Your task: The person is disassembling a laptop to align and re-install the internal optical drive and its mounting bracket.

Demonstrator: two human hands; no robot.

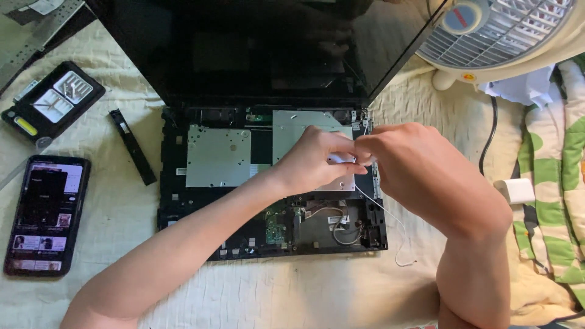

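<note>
An opened black laptop base [183, 201] lies on a cream quilt, its keyboard removed, showing silver metal plates [218, 156] and a green circuit board [275, 226]. Its dark screen [244, 49] stands up at the back. My left hand [314, 159] and my right hand [405, 161] meet over the right side of the base, near the hinge. Both pinch a small white piece [340, 159] between their fingertips. A thin white wire [396, 226] trails from there down over the base's right edge onto the quilt.
A phone [46, 214] with a lit screen lies at the left. A black tool case [53, 101] and a narrow black strip [132, 146] lie beyond it. A white fan [499, 30] stands at the back right, with its black cable [487, 143], a green-patterned blanket [557, 183] and a white adapter [517, 190].
</note>
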